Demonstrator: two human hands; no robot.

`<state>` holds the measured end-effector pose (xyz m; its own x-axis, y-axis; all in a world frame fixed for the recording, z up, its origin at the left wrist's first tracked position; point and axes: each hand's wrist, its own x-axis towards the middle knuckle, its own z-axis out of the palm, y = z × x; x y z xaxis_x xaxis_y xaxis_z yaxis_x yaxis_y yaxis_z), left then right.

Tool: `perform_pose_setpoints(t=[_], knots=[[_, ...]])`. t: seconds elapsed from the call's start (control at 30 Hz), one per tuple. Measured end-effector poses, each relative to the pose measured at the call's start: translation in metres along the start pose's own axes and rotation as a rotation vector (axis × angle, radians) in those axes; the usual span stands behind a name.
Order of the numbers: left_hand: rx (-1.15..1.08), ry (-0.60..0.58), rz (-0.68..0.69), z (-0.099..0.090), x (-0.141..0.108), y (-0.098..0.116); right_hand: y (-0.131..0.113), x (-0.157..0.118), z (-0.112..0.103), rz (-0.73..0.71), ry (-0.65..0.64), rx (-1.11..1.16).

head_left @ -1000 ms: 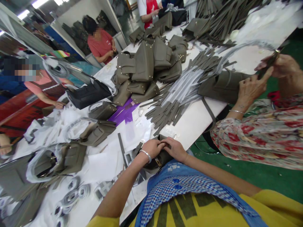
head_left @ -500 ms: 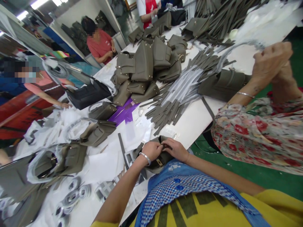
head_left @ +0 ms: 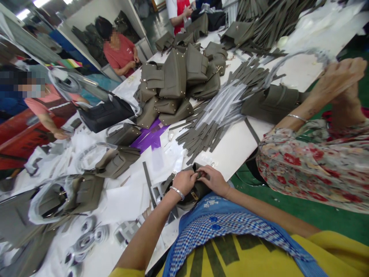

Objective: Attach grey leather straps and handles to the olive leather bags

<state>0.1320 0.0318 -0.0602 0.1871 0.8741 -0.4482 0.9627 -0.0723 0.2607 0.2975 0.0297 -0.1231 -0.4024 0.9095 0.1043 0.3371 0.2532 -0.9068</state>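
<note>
A small olive-grey handbag (head_left: 188,203) with a gold clasp lies at the table's near edge, against my blue apron. My left hand (head_left: 185,183) reaches over it, fingers closed in a pinch on a strap (head_left: 199,175) at its top. From the other side my right hand (head_left: 213,181) pinches the same strap, thumb and fingertips close to the left ones. The exact part under the fingertips is mostly hidden. A loose dark strip (head_left: 148,181) lies left of the bag, by grey metal blocks (head_left: 157,192).
Olive handbags (head_left: 173,73) are heaped mid-table. A pile of strips (head_left: 201,130) lies before them. Wrapped-handle bags (head_left: 115,161) and coiled handles (head_left: 86,238) stand left. A co-worker's floral sleeve (head_left: 311,165) is close on my right, beside another bag (head_left: 271,104). More co-workers stand beyond.
My right fingers have lifted and curled slightly at the strap; my left hand barely moves. The neighbour's hands at right shift outward, and the far-left co-worker's hand moves left.
</note>
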Motion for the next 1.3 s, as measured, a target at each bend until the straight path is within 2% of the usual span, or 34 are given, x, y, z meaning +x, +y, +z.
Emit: perform_pose_setpoints(t=[0.07,0.17,0.27,0.4,0.63,0.83,0.97,1.17,1.3], knots=[[-0.065,0.072,0.005,0.0,-0.003,-0.001,-0.003,0.0,-0.001,0.069,0.018,0.05],[-0.212,0.136,0.03,-0.002,-0.008,-0.003,-0.004,-0.001,-0.003,0.092,0.003,0.073],[-0.241,0.109,-0.003,-0.006,-0.01,-0.003,-0.005,-0.002,-0.004,0.023,-0.042,0.029],[-0.132,0.103,0.006,-0.009,-0.008,0.001,-0.005,-0.002,-0.003,-0.105,-0.088,-0.054],[-0.191,0.09,0.109,-0.009,-0.007,0.008,-0.003,-0.005,0.0,-0.037,-0.073,-0.08],[-0.175,0.093,0.085,-0.001,-0.005,0.002,-0.001,-0.004,0.001,-0.025,-0.096,-0.046],[-0.245,0.091,0.135,0.006,-0.004,0.002,0.001,-0.003,0.004,-0.033,-0.085,-0.038],[-0.241,0.097,0.054,0.011,-0.004,-0.001,-0.002,0.001,0.003,-0.009,-0.121,-0.042],[-0.411,0.083,0.062,0.009,-0.014,-0.008,-0.003,-0.002,-0.003,-0.015,-0.147,-0.065]])
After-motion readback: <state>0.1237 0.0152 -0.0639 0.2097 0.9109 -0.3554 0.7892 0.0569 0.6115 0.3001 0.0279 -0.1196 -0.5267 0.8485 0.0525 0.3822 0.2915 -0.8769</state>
